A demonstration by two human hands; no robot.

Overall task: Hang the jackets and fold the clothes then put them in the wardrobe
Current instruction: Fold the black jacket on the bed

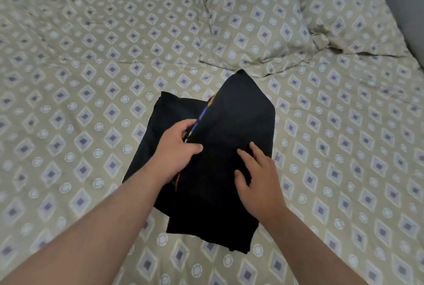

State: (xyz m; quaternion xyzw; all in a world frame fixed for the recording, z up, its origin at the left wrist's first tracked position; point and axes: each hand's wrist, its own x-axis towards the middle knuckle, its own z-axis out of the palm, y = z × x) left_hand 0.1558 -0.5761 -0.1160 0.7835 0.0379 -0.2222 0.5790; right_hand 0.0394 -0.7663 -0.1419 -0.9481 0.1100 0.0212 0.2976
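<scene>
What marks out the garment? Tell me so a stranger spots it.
A bed in beige diamond print fills the view, matching pillow upper right. Below the pillow lies the garment, left hand gripping its fold, right hand resting on it. It alone is black, with a multicoloured strip.

One black garment (231, 122), two hands (175, 147) (258, 178), one pillow (252, 21)

No legible text, label or number anywhere.
</scene>
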